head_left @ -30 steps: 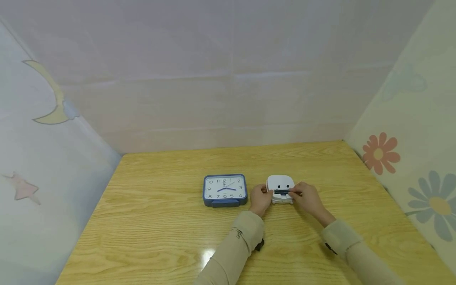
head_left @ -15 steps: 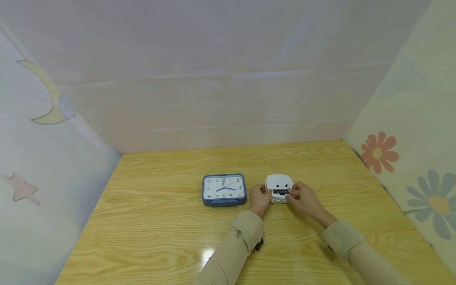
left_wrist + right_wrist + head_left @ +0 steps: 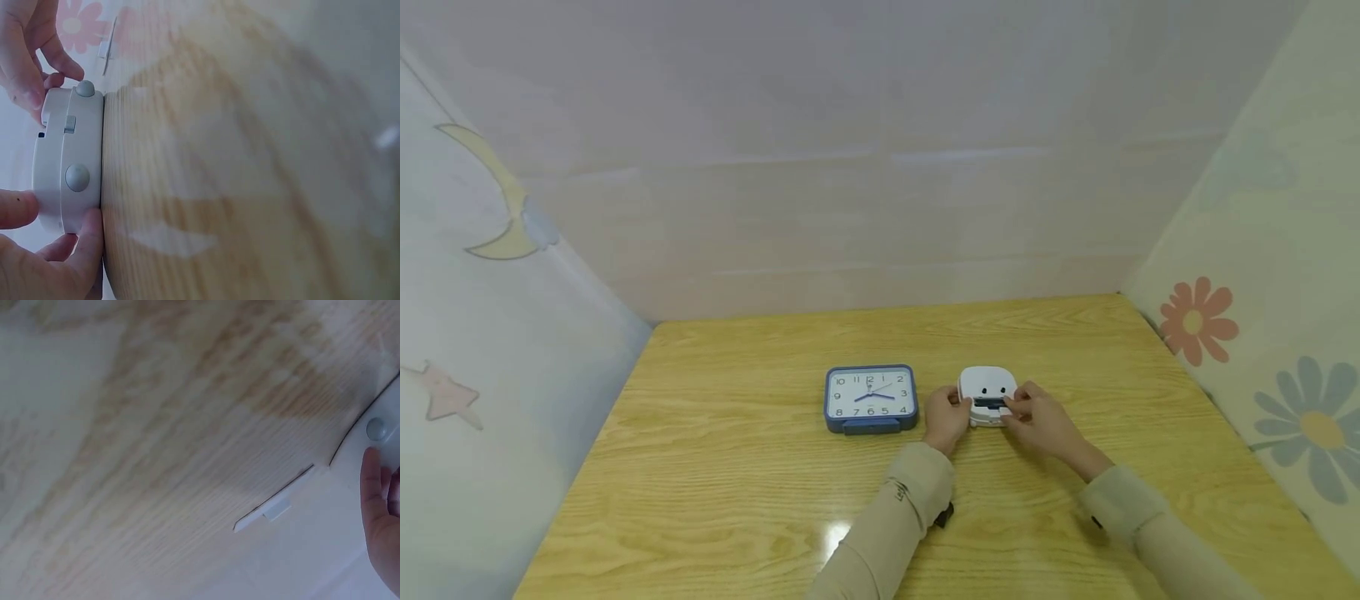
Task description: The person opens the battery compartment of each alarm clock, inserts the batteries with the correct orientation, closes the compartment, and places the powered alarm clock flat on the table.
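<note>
A small white rounded device (image 3: 985, 379) with two black dots and a dark slot (image 3: 988, 403) lies on the wooden table. My left hand (image 3: 946, 419) grips its left side, with a fingertip on the upper face and other fingers along the edge in the left wrist view. My right hand (image 3: 1043, 425) holds the right end, its fingertips at the slot's end; whether they pinch something in the slot I cannot tell. Two round feet show on the device's near side, one foot (image 3: 77, 177) close to my left fingers.
A blue-framed clock (image 3: 871, 398) lies face up just left of my left hand. A thin white piece with a tab (image 3: 275, 500) rests on the table (image 3: 737, 483) beside the device. Printed cloth walls stand at the back and both sides.
My right fingertips have shifted slightly left along the device's slot. My left hand keeps its hold, and the clock stays where it was.
</note>
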Demonstrator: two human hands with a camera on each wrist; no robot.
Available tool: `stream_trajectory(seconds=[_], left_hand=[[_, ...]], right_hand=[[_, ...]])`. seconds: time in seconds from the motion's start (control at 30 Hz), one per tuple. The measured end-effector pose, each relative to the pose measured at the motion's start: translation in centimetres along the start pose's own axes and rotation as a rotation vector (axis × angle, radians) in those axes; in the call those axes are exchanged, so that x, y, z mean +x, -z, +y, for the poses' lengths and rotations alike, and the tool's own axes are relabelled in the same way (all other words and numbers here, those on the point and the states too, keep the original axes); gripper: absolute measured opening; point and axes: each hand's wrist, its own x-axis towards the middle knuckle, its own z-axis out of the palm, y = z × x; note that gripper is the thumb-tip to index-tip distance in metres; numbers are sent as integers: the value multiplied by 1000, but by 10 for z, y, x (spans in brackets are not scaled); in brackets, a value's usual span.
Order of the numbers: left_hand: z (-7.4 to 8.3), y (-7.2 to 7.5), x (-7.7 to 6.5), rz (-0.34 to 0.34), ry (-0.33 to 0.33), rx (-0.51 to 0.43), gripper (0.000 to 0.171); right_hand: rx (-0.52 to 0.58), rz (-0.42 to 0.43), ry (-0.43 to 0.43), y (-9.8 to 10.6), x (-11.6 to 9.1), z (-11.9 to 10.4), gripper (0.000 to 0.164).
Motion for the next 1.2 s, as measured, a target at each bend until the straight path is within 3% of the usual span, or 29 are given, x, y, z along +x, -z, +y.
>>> stream_trajectory(seconds=[0.33,0.6,0.87,1.2], left_hand=[[-1,-3,1,-22,8,4,19],[3,1,1,-27,35,-16,19],[3,1,0,-16,41,-13,18],[4,2,0,-25,68,-21,17]], right_hand=[[55,53,3,17,-1,4,9],[-2,29,-61,38,-4,15,11],[-40,13,-54,46,-8,23,8],[-153,-168,-146,45,-8,35,18]])
